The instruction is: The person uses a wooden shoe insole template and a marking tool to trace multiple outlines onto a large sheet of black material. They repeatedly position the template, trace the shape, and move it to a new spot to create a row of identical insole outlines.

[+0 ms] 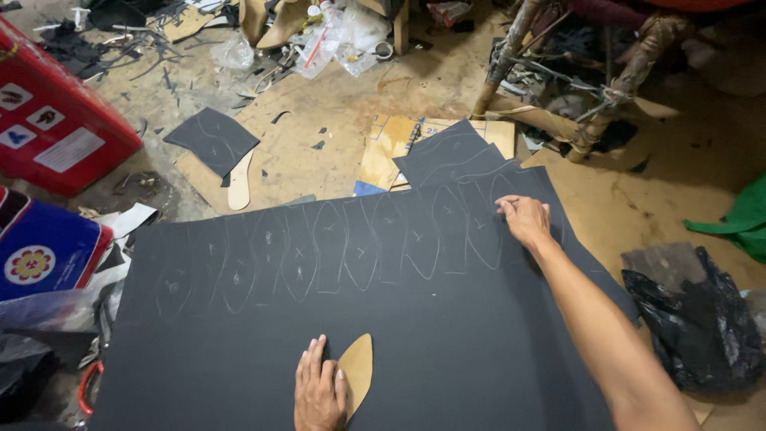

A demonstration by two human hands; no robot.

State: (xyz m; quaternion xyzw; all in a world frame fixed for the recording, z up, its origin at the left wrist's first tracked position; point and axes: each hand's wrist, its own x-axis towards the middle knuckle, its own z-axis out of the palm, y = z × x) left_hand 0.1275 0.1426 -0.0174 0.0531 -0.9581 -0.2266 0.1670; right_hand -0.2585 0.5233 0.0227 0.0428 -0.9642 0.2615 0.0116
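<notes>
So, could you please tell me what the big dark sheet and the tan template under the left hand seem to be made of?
The dark sheet looks like matte rubber or foam sheeting: flat, dull charcoal, taking chalk outlines. The tan template looks like stiff cardboard or thin board: plain brown, unglossy, cleanly cut to a pointed sole shape. The left hand presses on it; the right hand rests on the sheet.

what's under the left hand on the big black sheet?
The left hand presses a tan sole-shaped template flat on the big black sheet. The template's right side and pointed tip show; the hand covers the rest.
</notes>
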